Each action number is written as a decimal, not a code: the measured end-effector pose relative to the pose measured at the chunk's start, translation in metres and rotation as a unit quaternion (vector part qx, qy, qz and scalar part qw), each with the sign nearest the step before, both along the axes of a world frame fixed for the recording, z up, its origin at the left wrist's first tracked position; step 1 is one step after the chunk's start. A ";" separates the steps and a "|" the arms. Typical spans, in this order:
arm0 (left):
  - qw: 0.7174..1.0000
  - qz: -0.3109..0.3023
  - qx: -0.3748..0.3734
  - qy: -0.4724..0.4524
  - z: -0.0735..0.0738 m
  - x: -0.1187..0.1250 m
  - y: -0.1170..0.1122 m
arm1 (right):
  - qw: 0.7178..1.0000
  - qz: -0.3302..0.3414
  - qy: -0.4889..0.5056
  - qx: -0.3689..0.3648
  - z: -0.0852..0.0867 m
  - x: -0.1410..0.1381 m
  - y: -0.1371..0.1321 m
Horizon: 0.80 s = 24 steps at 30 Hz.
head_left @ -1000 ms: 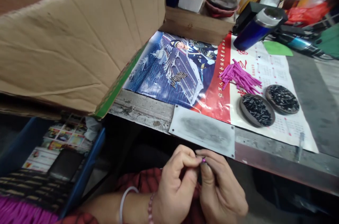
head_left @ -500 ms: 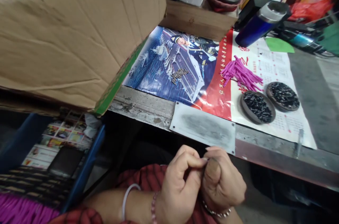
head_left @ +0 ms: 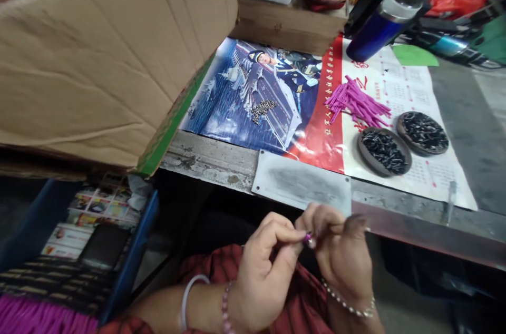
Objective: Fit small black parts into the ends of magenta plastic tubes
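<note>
My left hand [head_left: 271, 265] is closed in a pinch on a small purple piece [head_left: 307, 238], and only its end shows past the fingertips. Just to the right, my right hand [head_left: 342, 255] has its thumb lifted away from its curled fingers. Its fingertips come close to the purple piece; whether they touch it I cannot tell. Both hands are over my lap, in front of the table edge. Beyond them a grey-smudged white plate [head_left: 302, 182] is fixed along the edge.
A pile of purple sticks [head_left: 358, 102] lies on the poster [head_left: 312, 144], with a bowl [head_left: 384, 152] and a second bowl [head_left: 422, 134] of small black pieces. Small metallic bits [head_left: 263, 111] lie left. A cardboard box [head_left: 118, 55] rises at left; a blue flask [head_left: 371, 33] stands behind.
My right thumb has lifted and the right hand has opened and turned away from the left. The purple piece now shows at my left fingertips. The view has shifted slightly.
</note>
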<state>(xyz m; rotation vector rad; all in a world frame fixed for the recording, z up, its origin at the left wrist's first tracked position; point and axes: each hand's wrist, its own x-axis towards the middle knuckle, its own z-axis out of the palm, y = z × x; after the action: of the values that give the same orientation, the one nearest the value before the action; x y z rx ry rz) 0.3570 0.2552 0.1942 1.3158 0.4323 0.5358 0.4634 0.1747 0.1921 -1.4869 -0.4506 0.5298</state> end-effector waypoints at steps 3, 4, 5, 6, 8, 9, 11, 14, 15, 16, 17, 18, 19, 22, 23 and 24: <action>0.997 -0.044 0.053 0.028 0.001 0.000 0.022 | 0.988 -0.128 -0.089 0.000 -0.005 0.017 -0.013; 0.994 -0.064 0.086 0.032 0.001 0.000 0.033 | 0.979 -0.157 -0.123 -0.028 -0.007 0.022 -0.020; 0.988 -0.083 0.130 0.030 0.002 0.000 0.047 | 0.971 -0.179 -0.147 -0.061 -0.010 0.028 -0.027; 0.977 -0.102 0.184 0.029 0.002 0.000 0.062 | 0.962 -0.197 -0.168 -0.091 -0.012 0.034 -0.034; 0.942 -0.122 0.311 0.030 0.001 0.001 0.095 | 0.940 -0.226 -0.214 -0.142 -0.016 0.045 -0.047; 0.918 -0.131 0.372 0.051 0.001 0.002 0.111 | 0.929 -0.231 -0.239 -0.165 -0.018 0.051 -0.052; 0.857 -0.157 0.480 0.098 0.001 0.009 0.137 | 0.907 -0.222 -0.297 -0.200 -0.022 0.063 -0.060; 0.783 -0.212 0.566 0.147 0.000 0.030 0.146 | 0.880 -0.192 -0.376 -0.218 -0.031 0.078 -0.063; 0.770 -0.231 0.575 0.149 0.000 0.040 0.138 | 0.871 -0.188 -0.397 -0.218 -0.035 0.081 -0.062; 0.761 -0.249 0.582 0.145 0.000 0.051 0.127 | 0.863 -0.190 -0.415 -0.217 -0.039 0.083 -0.060; 0.752 -0.268 0.587 0.134 -0.001 0.063 0.112 | 0.853 -0.195 -0.433 -0.216 -0.043 0.084 -0.058; 0.740 -0.295 0.593 0.120 -0.001 0.075 0.096 | 0.842 -0.203 -0.451 -0.215 -0.046 0.084 -0.056; 0.720 -0.312 0.609 0.113 -0.001 0.086 0.082 | 0.832 -0.210 -0.466 -0.214 -0.049 0.084 -0.055; 0.693 -0.356 0.621 0.089 0.002 0.102 0.063 | 0.827 -0.219 -0.476 -0.205 -0.051 0.080 -0.055; 0.703 -0.358 0.609 0.085 0.003 0.100 0.067 | 0.832 -0.220 -0.470 -0.198 -0.051 0.079 -0.056; 0.721 -0.352 0.591 0.087 0.004 0.094 0.076 | 0.838 -0.219 -0.463 -0.189 -0.051 0.078 -0.058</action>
<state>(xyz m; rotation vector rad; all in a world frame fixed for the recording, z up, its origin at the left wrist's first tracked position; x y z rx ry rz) 0.4513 0.3310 0.1986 2.6130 -0.4073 -0.0536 0.5415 0.1170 0.1413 -2.1138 -0.7429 -0.5571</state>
